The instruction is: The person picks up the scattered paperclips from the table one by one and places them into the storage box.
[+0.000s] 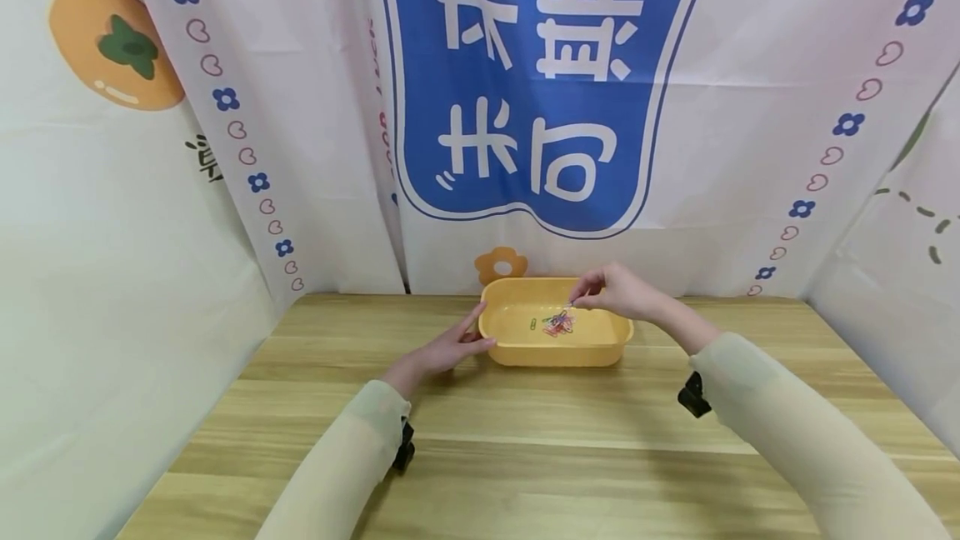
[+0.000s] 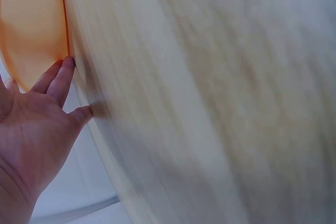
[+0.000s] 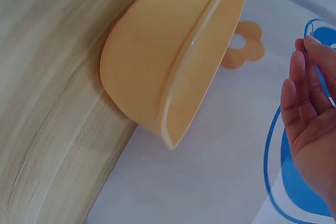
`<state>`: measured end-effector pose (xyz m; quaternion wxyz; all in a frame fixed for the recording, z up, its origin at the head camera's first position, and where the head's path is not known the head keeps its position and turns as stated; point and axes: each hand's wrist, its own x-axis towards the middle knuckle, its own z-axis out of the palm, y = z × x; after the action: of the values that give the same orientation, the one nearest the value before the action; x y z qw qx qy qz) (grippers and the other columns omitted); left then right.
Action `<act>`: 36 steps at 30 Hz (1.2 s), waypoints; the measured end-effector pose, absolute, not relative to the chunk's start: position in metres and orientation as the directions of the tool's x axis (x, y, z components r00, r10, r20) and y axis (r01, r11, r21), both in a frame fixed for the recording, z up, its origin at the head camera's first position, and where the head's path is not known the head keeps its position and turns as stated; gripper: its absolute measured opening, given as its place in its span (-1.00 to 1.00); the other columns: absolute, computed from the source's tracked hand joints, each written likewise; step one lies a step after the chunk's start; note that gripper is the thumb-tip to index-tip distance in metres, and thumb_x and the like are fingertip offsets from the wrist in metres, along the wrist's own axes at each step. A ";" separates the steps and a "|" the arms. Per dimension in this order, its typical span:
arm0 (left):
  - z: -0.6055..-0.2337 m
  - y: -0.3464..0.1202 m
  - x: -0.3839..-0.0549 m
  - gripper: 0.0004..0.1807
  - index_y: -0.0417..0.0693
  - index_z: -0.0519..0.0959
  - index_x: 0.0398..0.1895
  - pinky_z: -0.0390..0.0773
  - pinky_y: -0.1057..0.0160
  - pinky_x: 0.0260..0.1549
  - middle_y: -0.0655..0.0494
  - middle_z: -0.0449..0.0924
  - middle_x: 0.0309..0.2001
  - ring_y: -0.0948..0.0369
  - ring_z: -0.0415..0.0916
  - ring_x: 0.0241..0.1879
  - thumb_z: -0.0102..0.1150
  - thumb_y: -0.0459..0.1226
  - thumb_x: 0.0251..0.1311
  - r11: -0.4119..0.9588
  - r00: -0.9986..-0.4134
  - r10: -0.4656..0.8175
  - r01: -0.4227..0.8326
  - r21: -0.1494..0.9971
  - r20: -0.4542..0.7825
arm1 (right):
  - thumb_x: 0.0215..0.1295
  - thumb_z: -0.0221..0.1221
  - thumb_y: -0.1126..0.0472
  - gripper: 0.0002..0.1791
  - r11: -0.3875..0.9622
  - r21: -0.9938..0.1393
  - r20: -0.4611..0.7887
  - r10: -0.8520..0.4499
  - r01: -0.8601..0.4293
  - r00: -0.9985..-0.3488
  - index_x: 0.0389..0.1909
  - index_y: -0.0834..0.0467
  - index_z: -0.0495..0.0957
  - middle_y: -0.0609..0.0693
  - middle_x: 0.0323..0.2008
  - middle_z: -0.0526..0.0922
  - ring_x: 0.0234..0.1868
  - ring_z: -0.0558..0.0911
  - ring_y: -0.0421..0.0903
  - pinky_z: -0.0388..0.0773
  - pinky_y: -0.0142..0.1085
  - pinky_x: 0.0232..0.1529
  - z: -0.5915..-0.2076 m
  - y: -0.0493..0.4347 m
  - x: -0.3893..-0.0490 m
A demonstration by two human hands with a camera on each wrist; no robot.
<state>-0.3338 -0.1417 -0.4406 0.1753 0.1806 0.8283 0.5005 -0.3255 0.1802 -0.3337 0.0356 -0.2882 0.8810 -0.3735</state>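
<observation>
In the head view, a yellow plastic basin (image 1: 558,356) stands at the back of the wooden table. Inside it lies a small heap of coloured paper clips (image 1: 558,324), with a green paper clip (image 1: 533,324) apart to the left. My left hand (image 1: 448,348) touches the basin's left end with spread fingers; the left wrist view shows its fingertips (image 2: 67,64) against the wall. Over the basin's right side, my right hand (image 1: 617,293) pinches a bluish paper clip (image 3: 310,28) between thumb and finger. The right wrist view does not show the heap.
A printed cloth (image 1: 330,215) hangs right behind the basin, and further white cloths close off both sides. The wooden table (image 1: 525,457) extends in front of the basin. Black wrist cameras (image 1: 694,395) sit on both sleeves.
</observation>
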 end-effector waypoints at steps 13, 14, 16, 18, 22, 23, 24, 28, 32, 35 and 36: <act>-0.441 -0.141 -0.336 -0.12 0.38 -0.23 0.56 0.05 -0.15 0.33 -0.21 0.05 0.46 -0.09 0.13 0.39 0.10 -0.04 0.37 0.443 -0.876 0.469 0.120 0.889 -0.116 | 0.28 0.23 0.36 -0.91 0.620 -0.670 0.128 -0.447 -0.409 -0.885 -0.27 0.28 0.69 0.00 -0.36 0.69 -0.31 0.60 0.04 0.53 -0.28 -0.31 -0.355 0.172 -0.359; -0.441 -0.142 -0.336 -0.12 0.38 -0.23 0.56 0.05 -0.15 0.33 -0.21 0.06 0.46 -0.10 0.13 0.39 0.10 -0.04 0.37 0.446 -0.877 0.466 0.120 0.887 -0.116 | 0.28 0.23 0.36 -0.90 0.622 -0.673 0.119 -0.444 -0.401 -0.888 -0.26 0.29 0.68 0.01 -0.36 0.69 -0.30 0.60 0.04 0.53 -0.27 -0.29 -0.357 0.171 -0.361; -0.441 -0.142 -0.335 -0.11 0.37 -0.23 0.56 0.05 -0.15 0.33 -0.22 0.07 0.45 -0.10 0.14 0.38 0.11 -0.03 0.37 0.450 -0.876 0.469 0.124 0.884 -0.116 | 0.28 0.22 0.36 -0.90 0.626 -0.679 0.103 -0.435 -0.383 -0.894 -0.26 0.30 0.68 0.03 -0.35 0.69 -0.30 0.59 0.01 0.54 -0.24 -0.26 -0.360 0.168 -0.366; -0.441 -0.142 -0.335 -0.11 0.37 -0.23 0.56 0.05 -0.15 0.33 -0.21 0.10 0.45 -0.09 0.15 0.38 0.11 -0.01 0.36 0.454 -0.873 0.473 0.129 0.881 -0.116 | 0.28 0.21 0.38 -0.89 0.626 -0.690 0.090 -0.426 -0.365 -0.900 -0.25 0.34 0.66 0.05 -0.34 0.69 -0.29 0.59 0.01 0.57 -0.15 -0.20 -0.362 0.166 -0.370; -0.442 -0.143 -0.335 -0.10 0.39 -0.24 0.56 0.05 -0.15 0.33 -0.21 0.14 0.43 -0.08 0.17 0.37 0.11 0.01 0.35 0.450 -0.869 0.481 0.128 0.884 -0.118 | 0.29 0.19 0.40 -0.89 0.620 -0.699 0.096 -0.412 -0.356 -0.906 -0.26 0.37 0.66 0.06 -0.35 0.68 -0.30 0.60 0.05 0.57 -0.02 -0.15 -0.367 0.163 -0.377; -0.442 -0.143 -0.336 -0.10 0.40 -0.24 0.56 0.05 -0.15 0.33 -0.20 0.15 0.43 -0.07 0.17 0.37 0.11 0.00 0.35 0.447 -0.868 0.482 0.128 0.885 -0.118 | 0.28 0.19 0.41 -0.90 0.619 -0.698 0.107 -0.408 -0.361 -0.907 -0.27 0.36 0.66 0.07 -0.36 0.69 -0.31 0.60 0.04 0.58 -0.04 -0.17 -0.368 0.163 -0.378; -0.442 -0.143 -0.336 -0.10 0.39 -0.25 0.56 0.06 -0.15 0.33 -0.21 0.14 0.43 -0.08 0.17 0.37 0.10 0.00 0.36 0.444 -0.867 0.485 0.129 0.887 -0.116 | 0.28 0.20 0.42 -0.90 0.617 -0.697 0.115 -0.405 -0.364 -0.907 -0.28 0.36 0.66 0.08 -0.35 0.69 -0.32 0.61 0.04 0.59 -0.08 -0.20 -0.370 0.162 -0.380; -0.443 -0.143 -0.337 -0.11 0.37 -0.25 0.56 0.07 -0.13 0.33 -0.20 0.09 0.45 -0.06 0.16 0.38 0.10 -0.02 0.37 0.444 -0.864 0.490 0.134 0.886 -0.115 | 0.26 0.18 0.46 -0.91 0.606 -0.700 0.142 -0.400 -0.377 -0.905 -0.29 0.41 0.64 0.23 -0.32 0.68 -0.36 0.60 0.04 0.54 -0.29 -0.34 -0.378 0.162 -0.384; -0.443 -0.143 -0.337 -0.11 0.33 -0.26 0.57 0.08 -0.12 0.33 -0.22 0.08 0.45 -0.07 0.15 0.38 0.09 -0.04 0.39 0.432 -0.863 0.493 0.137 0.892 -0.107 | 0.24 0.18 0.49 -0.90 0.599 -0.711 0.148 -0.387 -0.370 -0.910 -0.28 0.46 0.62 0.27 -0.33 0.66 -0.41 0.57 -0.03 0.49 -0.34 -0.39 -0.389 0.163 -0.388; -0.443 -0.142 -0.335 -0.12 0.33 -0.25 0.57 0.08 -0.12 0.33 -0.24 0.09 0.44 -0.08 0.15 0.38 0.09 -0.06 0.39 0.425 -0.868 0.487 0.132 0.895 -0.103 | 0.23 0.20 0.48 -0.93 0.609 -0.708 0.146 -0.368 -0.357 -0.918 -0.31 0.42 0.63 0.17 -0.38 0.67 -0.40 0.58 0.00 0.50 -0.31 -0.39 -0.397 0.164 -0.391; -0.442 -0.142 -0.335 -0.12 0.32 -0.25 0.57 0.09 -0.13 0.32 -0.24 0.09 0.44 -0.09 0.15 0.38 0.09 -0.06 0.39 0.421 -0.868 0.486 0.130 0.898 -0.102 | 0.23 0.20 0.48 -0.94 0.609 -0.713 0.140 -0.360 -0.346 -0.922 -0.32 0.41 0.63 0.16 -0.38 0.67 -0.39 0.59 0.05 0.52 -0.28 -0.37 -0.400 0.164 -0.392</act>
<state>-0.3348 -0.1422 -0.4422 0.1762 0.1869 0.8243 0.5046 -0.3921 0.1636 -0.4000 0.0089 -0.1970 0.8970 -0.3955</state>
